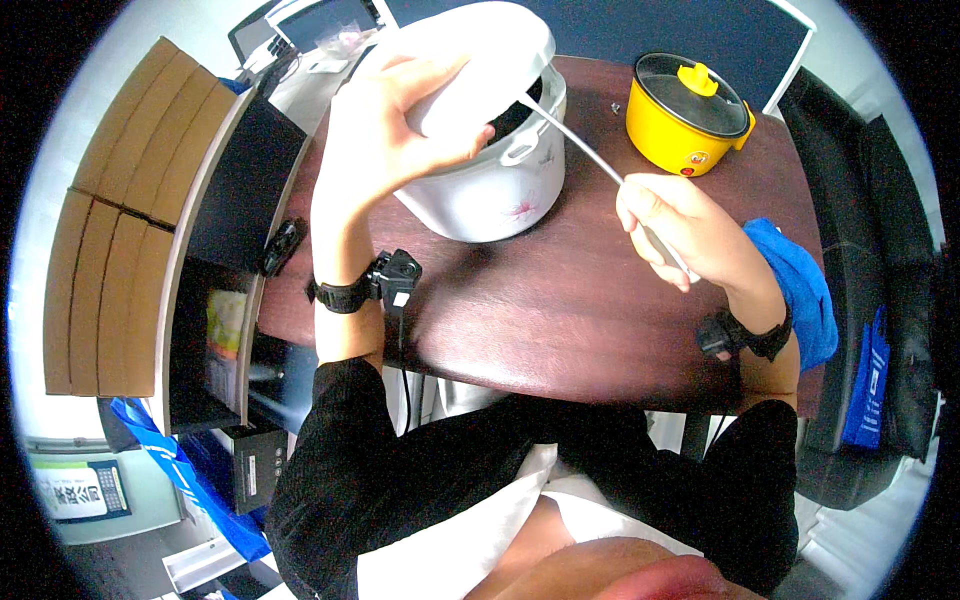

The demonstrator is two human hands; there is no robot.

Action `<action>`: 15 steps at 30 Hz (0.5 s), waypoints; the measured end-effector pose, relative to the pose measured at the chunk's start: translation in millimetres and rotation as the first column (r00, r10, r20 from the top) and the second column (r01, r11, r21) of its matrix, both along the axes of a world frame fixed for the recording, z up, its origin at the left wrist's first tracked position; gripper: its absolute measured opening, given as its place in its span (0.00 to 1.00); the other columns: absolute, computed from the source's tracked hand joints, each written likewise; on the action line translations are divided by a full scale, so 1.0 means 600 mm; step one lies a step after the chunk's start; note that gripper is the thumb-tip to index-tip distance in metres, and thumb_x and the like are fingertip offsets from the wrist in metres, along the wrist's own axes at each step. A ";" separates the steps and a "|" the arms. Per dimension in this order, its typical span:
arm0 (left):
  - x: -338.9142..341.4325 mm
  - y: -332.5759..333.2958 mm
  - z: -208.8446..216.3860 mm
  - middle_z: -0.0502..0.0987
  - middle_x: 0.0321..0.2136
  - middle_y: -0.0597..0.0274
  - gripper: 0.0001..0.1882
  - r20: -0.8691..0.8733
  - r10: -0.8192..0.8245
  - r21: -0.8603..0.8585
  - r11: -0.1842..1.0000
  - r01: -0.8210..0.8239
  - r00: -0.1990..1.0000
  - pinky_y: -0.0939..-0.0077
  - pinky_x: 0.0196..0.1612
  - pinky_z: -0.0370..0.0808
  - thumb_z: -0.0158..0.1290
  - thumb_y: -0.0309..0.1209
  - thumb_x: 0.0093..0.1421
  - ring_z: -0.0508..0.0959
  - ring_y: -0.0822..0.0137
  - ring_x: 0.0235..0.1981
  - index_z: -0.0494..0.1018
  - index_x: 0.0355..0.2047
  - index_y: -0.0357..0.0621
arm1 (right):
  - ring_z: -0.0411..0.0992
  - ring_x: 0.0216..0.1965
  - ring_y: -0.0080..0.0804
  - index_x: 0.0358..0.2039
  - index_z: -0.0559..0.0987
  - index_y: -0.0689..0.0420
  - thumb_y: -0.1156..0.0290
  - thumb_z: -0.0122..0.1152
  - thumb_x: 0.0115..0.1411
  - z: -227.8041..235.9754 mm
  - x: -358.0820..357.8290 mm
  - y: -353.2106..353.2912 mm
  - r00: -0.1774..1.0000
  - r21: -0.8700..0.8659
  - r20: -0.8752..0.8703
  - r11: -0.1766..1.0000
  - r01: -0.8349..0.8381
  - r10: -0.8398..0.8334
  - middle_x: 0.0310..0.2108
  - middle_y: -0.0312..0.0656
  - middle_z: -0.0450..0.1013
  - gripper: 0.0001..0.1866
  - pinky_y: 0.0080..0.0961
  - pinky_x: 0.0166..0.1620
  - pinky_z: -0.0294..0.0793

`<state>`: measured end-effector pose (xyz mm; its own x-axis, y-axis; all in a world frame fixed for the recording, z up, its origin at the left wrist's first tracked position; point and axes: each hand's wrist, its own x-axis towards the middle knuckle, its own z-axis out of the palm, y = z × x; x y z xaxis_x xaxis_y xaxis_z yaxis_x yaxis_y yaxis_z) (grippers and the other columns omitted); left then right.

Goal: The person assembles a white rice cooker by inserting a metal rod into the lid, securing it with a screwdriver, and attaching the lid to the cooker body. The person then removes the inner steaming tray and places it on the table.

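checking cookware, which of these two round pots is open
The white, flower-printed pot: the left hand holds its white lid tilted up; the yellow pot has its round, dark lid on.

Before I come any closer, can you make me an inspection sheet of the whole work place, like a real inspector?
Surface: reddish-brown table, shiny.
Job's things: white pot with a pink flower pattern; white lid tilted above it; long-handled utensil, its far end hidden at the pot's opening.
Clutter: yellow pot, dark lid on; blue cloth by the right forearm.
Hands: left hand grips the white lid; right hand grips the utensil's handle.
Cables: black cable hanging below the left wrist's black device.
Surroundings: cardboard boxes on the left; blue bag on the right.
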<state>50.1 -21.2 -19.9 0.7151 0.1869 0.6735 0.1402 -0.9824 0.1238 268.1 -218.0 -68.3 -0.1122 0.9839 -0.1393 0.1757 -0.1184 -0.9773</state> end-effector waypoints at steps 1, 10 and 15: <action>0.002 -0.001 -0.004 0.79 0.42 0.53 0.31 -0.018 0.011 0.022 1.000 -0.010 1.000 0.69 0.48 0.74 0.66 0.41 0.40 0.79 0.60 0.42 0.77 0.46 0.41 | 0.58 0.06 0.17 0.29 0.66 0.56 0.56 0.37 0.70 0.009 0.000 -0.006 1.000 -0.057 -0.019 0.998 0.007 -0.008 0.10 0.32 0.61 0.19 0.14 0.09 0.54; 0.026 -0.006 -0.010 0.78 0.45 0.57 0.32 -0.081 0.062 0.220 0.975 -0.043 0.995 0.69 0.49 0.73 0.64 0.48 0.43 0.78 0.60 0.44 0.76 0.47 0.44 | 0.60 0.06 0.20 0.30 0.69 0.57 0.45 0.43 0.65 0.028 0.033 -0.017 0.994 -0.166 0.097 0.984 0.064 -0.048 0.10 0.33 0.61 0.25 0.19 0.09 0.60; 0.030 -0.018 -0.013 0.79 0.44 0.56 0.32 -0.140 0.076 0.200 0.979 -0.047 0.987 0.70 0.48 0.74 0.63 0.49 0.44 0.78 0.60 0.44 0.76 0.47 0.45 | 0.63 0.08 0.22 0.28 0.70 0.57 0.42 0.43 0.63 0.045 0.033 -0.022 0.915 -0.167 0.400 0.977 0.132 -0.055 0.12 0.33 0.62 0.27 0.20 0.11 0.65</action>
<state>68.3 -32.1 -27.9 0.7996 0.1089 0.5906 0.2036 -0.9743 -0.0960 287.8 -231.5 -41.5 0.0806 0.9388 -0.3350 0.5176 -0.3267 -0.7908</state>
